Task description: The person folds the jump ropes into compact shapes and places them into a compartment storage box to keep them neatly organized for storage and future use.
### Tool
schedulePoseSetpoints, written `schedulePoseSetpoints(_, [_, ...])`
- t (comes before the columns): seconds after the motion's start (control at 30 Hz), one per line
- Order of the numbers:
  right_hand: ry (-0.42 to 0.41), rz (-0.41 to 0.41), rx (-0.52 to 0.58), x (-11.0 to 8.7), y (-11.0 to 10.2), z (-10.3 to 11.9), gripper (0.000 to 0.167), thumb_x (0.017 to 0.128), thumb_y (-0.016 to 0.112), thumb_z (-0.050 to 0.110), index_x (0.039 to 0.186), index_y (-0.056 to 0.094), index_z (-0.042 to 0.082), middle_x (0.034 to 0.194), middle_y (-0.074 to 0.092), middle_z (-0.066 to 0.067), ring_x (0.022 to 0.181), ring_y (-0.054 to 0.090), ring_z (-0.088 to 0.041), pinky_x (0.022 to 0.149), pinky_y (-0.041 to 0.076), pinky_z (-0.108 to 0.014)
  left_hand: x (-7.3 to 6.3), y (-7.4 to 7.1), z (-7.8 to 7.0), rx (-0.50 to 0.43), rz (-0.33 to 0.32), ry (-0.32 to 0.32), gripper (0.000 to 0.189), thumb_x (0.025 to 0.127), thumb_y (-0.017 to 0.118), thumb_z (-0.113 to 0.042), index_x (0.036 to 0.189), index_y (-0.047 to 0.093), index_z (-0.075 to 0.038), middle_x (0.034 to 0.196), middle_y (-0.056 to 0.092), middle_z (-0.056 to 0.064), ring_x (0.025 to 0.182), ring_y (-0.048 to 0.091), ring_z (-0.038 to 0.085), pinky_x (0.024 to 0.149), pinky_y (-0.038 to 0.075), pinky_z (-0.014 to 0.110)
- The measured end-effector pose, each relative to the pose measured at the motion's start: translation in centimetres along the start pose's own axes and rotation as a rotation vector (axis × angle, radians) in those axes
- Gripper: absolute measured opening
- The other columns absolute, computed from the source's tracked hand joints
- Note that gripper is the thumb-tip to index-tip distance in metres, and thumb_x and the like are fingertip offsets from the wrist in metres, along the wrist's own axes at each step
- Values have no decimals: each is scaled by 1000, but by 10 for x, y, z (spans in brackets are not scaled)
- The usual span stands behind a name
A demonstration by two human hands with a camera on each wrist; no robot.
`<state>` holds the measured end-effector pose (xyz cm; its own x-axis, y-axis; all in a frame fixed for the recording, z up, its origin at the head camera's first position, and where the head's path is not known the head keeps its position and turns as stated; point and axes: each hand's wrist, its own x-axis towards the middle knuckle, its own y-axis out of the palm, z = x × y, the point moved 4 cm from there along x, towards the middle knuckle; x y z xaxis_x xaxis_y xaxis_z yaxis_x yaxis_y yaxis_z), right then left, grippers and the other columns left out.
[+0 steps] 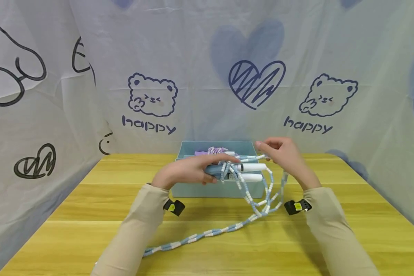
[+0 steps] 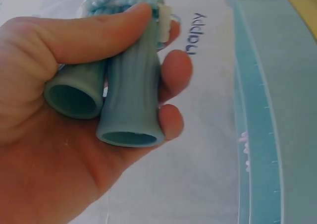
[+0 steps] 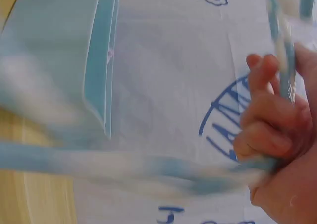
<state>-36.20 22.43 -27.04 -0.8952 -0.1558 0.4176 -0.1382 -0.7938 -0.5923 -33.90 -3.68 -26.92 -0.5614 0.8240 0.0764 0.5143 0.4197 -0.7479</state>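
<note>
My left hand (image 1: pixel 189 170) grips the two handles (image 2: pixel 131 95) of a blue and white beaded jump rope (image 1: pixel 224 230) above the front of a pale blue box (image 1: pixel 217 190). The fingers wrap the blue, flared grips, and the white handle ends (image 1: pixel 253 167) point right. Beaded cord loops round the handles close by the fingertips. To the right, my right hand (image 1: pixel 283 153) holds a stretch of cord (image 3: pixel 285 60) between thumb and curled fingers. Slack loops hang between the hands, and one long doubled length runs across the table to the front left.
Inside the box lies a purple and white beaded rope (image 1: pixel 217 150), partly hidden by the box wall and my left hand. Beneath everything is a yellow wood-grain table (image 1: pixel 262 249). A white printed cloth (image 1: pixel 200 107) hangs behind it and along both sides.
</note>
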Motion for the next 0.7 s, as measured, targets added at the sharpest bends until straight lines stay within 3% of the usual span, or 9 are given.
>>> schedulePoseSetpoints(0.1, [20, -21, 6, 0, -6, -6, 50, 96, 56, 54, 88, 73, 8, 75, 66, -9, 62, 54, -23, 51, 41, -28, -7, -8, 4, -68, 1, -16, 73, 91, 63, 5, 141, 46, -45, 147, 37, -14, 75, 53, 26, 64, 54, 39])
schedulePoseSetpoints(0.17, [25, -12, 8, 1, -7, -9, 52, 96, 54, 54, 86, 73, 6, 71, 64, -10, 57, 51, -21, 49, 38, -27, -12, -13, 7, -93, -2, -23, 71, 92, 63, 4, 141, 46, -45, 138, 46, -6, 74, 54, 27, 62, 53, 38])
schedulePoseSetpoints(0.27, [25, 36, 26, 1, -5, -14, 48, 97, 55, 51, 88, 72, 7, 70, 62, -13, 53, 44, -18, 47, 36, -27, -18, -21, 12, -130, -23, -31, 67, 93, 64, -1, 140, 44, -45, 128, 52, 2, 70, 56, 28, 60, 49, 37])
schedulePoseSetpoints(0.33, [20, 69, 28, 1, -2, -17, 44, 97, 56, 49, 90, 72, 8, 71, 61, -14, 55, 42, -18, 50, 36, -28, -21, -26, 16, -159, -48, -45, 64, 94, 64, -4, 139, 43, -44, 114, 56, 9, 67, 56, 29, 58, 45, 34])
schedulePoseSetpoints(0.43, [10, 126, -4, 0, 5, -21, 40, 97, 58, 47, 89, 70, 10, 73, 59, -12, 61, 42, -22, 57, 36, -31, -23, -31, 22, -210, -61, -44, 60, 95, 63, -4, 139, 41, -38, 107, 58, 15, 66, 55, 32, 57, 42, 33])
schedulePoseSetpoints(0.6, [-40, 209, -99, 2, 18, -26, 31, 97, 62, 41, 102, 74, 13, 82, 64, -5, 75, 53, -25, 65, 44, -34, -22, -34, 32, -251, -84, -51, 60, 95, 61, -2, 141, 38, -33, 106, 57, 18, 68, 54, 30, 57, 42, 30])
schedulePoseSetpoints(0.7, [-62, 245, -127, 2, 23, -28, 31, 98, 61, 37, 112, 73, 12, 83, 65, -8, 68, 50, -22, 60, 42, -31, -23, -36, 34, -277, -110, -59, 60, 95, 61, -1, 141, 39, -33, 109, 57, 18, 68, 53, 27, 56, 42, 30])
